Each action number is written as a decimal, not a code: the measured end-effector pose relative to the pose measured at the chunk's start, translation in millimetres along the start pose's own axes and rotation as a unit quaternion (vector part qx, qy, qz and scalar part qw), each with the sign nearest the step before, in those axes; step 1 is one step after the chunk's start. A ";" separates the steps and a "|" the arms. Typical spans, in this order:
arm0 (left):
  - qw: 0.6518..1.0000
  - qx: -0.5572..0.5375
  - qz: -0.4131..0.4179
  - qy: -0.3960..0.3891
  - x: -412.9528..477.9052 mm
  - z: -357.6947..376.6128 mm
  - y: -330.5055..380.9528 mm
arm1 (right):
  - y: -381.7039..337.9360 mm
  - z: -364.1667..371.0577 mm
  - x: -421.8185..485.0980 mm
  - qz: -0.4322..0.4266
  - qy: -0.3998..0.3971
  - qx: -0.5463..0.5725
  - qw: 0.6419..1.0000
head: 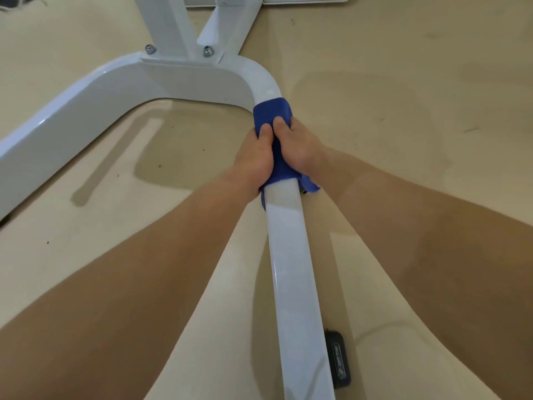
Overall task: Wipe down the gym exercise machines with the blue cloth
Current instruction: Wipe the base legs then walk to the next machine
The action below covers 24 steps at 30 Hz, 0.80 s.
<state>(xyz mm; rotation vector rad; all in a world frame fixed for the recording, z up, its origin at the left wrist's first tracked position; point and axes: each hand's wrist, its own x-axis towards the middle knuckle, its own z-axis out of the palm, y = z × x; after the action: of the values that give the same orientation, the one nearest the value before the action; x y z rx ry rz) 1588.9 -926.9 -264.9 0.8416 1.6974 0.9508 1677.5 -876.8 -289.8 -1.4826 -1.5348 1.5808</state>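
The step in hand is judged to be the wiping of the base frame tube point(291, 255), a glossy white, flat-topped member running low over the floor point(403, 96) toward a rounded bend point(261, 73). At the tube end farthest from the bend, a black labelled block point(339, 359) sits against its right side; its function cannot be determined. Just short of the bend, the blue cloth point(271, 111) is wrapped over the top and sides of the tube, with a loose tail hanging off on the right. The left hand point(253, 160) and right hand point(300, 145) clamp the cloth from opposite sides, thumbs side by side on top, fingers passing out of sight round the tube. Each grip is closed tight on cloth and tube together. Procedure: hold the wrap snug so every face is contacted, apply equal pressure from both sides, and slide along the tube axis. At the bend, turn the wrists with the curve to prevent bunching. Beyond the bend, two bolts point(150, 49) fasten the upright post point(170, 24); this joint probably needs fingertip wiping. The cloth is deep blue, thin and pliable; whether it is damp cannot be told.
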 end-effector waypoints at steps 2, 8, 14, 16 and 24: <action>1.000 0.010 -0.001 -0.003 15.1 -1.7 9.5 | -11.1 -3.0 12.7 0.003 0.003 -0.007 1.000; 1.000 0.011 0.000 -0.004 20.6 -2.4 12.4 | -14.4 -1.1 7.2 0.009 0.008 0.002 1.000; 0.999 0.051 -0.019 -0.004 -49.2 -3.2 -28.6 | 5.6 3.6 -77.9 -0.001 -0.011 0.024 1.000; 0.997 0.071 -0.023 -0.002 -87.0 -0.1 -29.9 | 11.8 6.6 -115.8 0.012 -0.019 0.028 0.999; 0.973 0.190 -0.115 -0.059 -193.7 -3.1 -39.7 | 35.8 14.6 -223.6 0.091 -0.070 -0.003 0.993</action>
<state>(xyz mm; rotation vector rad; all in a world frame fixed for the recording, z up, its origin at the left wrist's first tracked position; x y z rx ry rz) 1636.6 -1113.4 -219.5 0.9032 1.8533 0.4148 1742.6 -1089.6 -245.8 -1.5830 -1.5176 1.8200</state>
